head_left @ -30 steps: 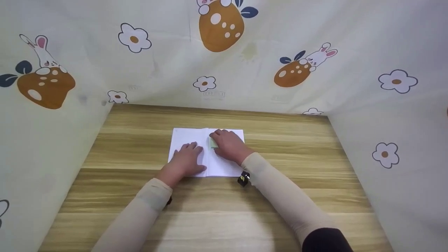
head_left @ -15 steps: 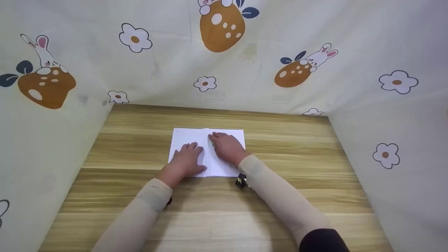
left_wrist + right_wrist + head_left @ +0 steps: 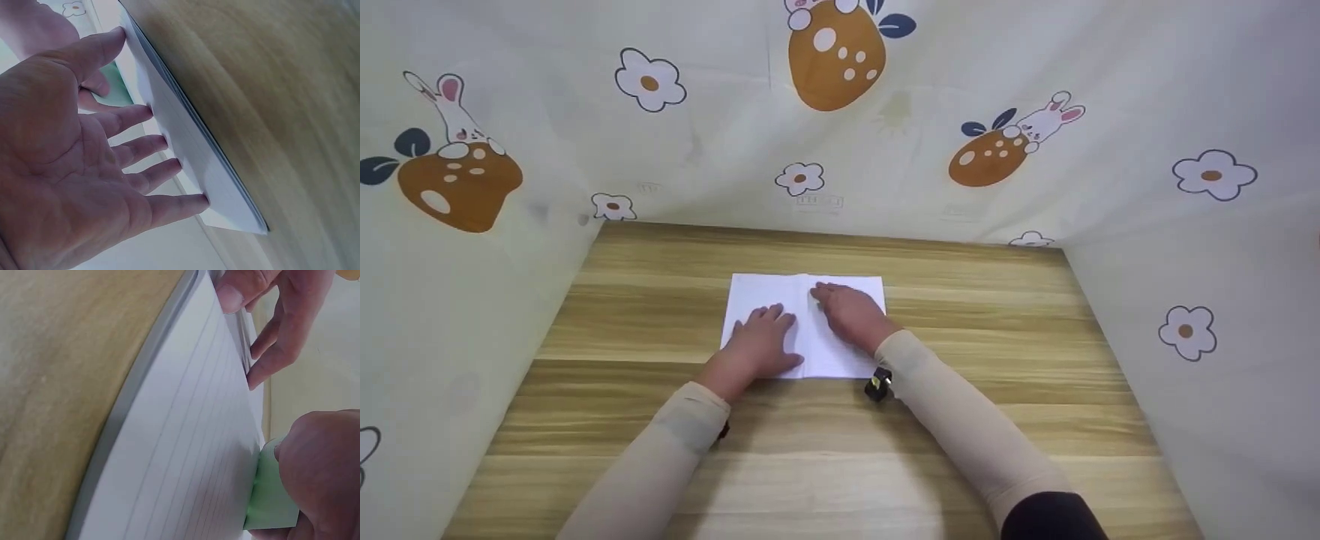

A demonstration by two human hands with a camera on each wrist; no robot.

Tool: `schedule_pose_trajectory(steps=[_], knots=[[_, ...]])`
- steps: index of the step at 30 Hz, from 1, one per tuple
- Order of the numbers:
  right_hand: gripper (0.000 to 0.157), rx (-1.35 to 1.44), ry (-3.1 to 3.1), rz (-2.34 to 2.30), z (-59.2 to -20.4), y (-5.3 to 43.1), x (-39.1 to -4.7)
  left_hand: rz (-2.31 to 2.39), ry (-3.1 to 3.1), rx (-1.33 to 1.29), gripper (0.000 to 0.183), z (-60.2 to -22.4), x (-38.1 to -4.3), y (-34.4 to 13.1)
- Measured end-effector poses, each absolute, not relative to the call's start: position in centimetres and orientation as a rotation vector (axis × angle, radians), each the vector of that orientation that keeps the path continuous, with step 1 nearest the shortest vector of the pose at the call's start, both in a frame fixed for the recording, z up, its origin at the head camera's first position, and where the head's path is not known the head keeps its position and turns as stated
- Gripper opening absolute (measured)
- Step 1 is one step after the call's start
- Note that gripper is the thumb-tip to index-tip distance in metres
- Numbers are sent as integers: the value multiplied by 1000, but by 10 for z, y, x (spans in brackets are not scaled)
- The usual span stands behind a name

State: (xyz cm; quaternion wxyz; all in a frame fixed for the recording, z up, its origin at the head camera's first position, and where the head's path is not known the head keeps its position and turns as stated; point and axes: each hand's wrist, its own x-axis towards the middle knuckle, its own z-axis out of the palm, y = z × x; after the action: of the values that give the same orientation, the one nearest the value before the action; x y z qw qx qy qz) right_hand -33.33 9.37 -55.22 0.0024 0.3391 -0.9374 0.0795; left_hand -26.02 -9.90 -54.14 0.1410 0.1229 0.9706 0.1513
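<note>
An open notebook with lined white pages lies on the wooden table. My left hand rests on its left page, fingers spread and nearly straight; the left wrist view shows the fingertips touching the paper. Over the right page near the spine is my right hand, holding a small light-green sticky note between thumb and fingers. The note meets the page along one edge and stands up from it in the right wrist view. In the head view the hand hides nearly all of it.
Wood-grain tabletop surrounds the notebook. A pale curtain printed with rabbits and flowers closes off the back and both sides. A small black wrist camera hangs under the right forearm.
My right hand has shifted slightly over the right page, and the green sticky note, visible beside it a second ago, is now almost covered in the head view. My left hand stays put.
</note>
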Motion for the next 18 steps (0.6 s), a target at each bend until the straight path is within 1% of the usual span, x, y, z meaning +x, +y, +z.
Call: schedule_pose_trajectory(steps=[6, 18], knots=[[39, 1035, -2951, 437, -552, 100, -338, 440, 2788, 334, 79, -541, -261, -99], [36, 884, -2969, 880, -549, 112, -351, 444, 2781, 319, 79, -543, -261, -99]])
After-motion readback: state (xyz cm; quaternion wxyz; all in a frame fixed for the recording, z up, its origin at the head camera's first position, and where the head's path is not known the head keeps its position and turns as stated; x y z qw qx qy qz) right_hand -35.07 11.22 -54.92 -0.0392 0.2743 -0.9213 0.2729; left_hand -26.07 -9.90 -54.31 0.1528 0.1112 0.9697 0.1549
